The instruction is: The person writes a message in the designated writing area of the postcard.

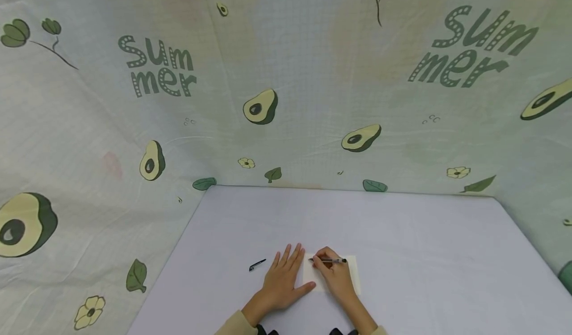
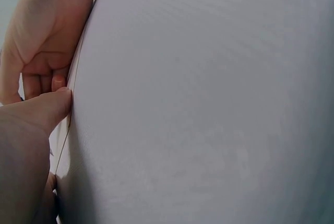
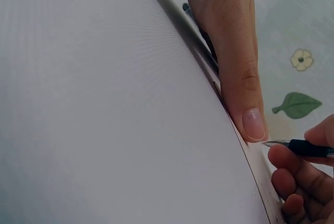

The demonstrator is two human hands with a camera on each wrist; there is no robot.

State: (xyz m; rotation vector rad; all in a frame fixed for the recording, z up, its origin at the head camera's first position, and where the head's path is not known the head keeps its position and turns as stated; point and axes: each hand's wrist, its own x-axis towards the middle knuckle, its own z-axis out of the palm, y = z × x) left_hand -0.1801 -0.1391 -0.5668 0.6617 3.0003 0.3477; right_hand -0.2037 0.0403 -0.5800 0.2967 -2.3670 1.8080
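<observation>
One pen [image 1: 332, 261], lower centre of frame: I judge it light, stiff (slick-barrelled, perhaps), best held near the tip [image 3: 269, 143], where my right grip [image 1: 336, 275] pinches; left grip [image 1: 281, 284] spread.

Avocado-print backdrop [image 1: 308, 52] behind a white table [image 1: 424, 255].
From my end: pale green cloth, wrinkled at left, meets table along its far edge. Green "summer" lettering [image 1: 161, 72] twice, upper left and upper right, split over two lines; right one leans right. Avocado halves [image 1: 260, 106] scattered, biggest cut off by left edge, another by right edge. Leaves [image 1: 136, 275] near table's back edge and lower left. Cream flowers [image 1: 89, 312], dark centres. Sprigs [image 1: 15, 32] up top, one cropped. I get leaf and flower prints on right wrist too.
</observation>
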